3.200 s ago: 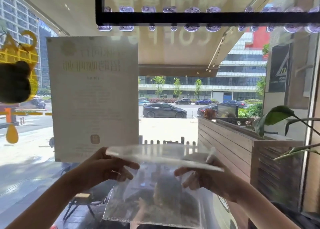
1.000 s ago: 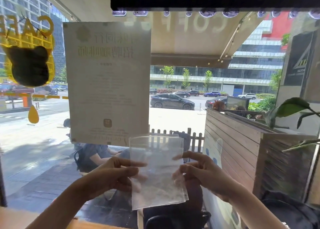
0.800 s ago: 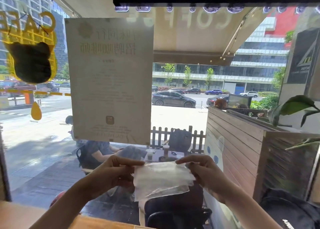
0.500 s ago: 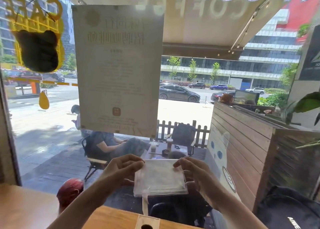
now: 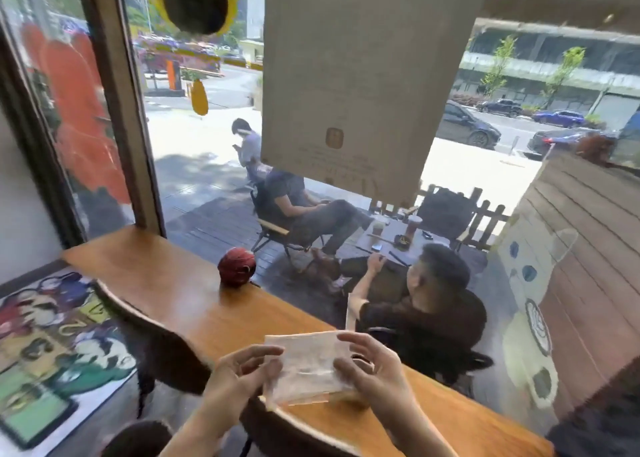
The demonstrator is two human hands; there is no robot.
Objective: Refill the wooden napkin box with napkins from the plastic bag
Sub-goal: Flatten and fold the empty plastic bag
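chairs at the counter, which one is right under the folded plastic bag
The nearer chair, whose curved back edge sits just below the bag held in both hands; the other chair stands further left.

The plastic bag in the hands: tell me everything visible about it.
The plastic bag is clear, thin film, folded flat into a small, roughly square packet; nothing visible inside. It is held above the wooden counter, tilted toward the camera. The left hand pinches its left edge; the right hand grips its right side, fingers curled over the top.

No readable text is showing.
The print on the paper notice [image 5: 363, 76], hanging on the glass above the fingers, is blurring out.
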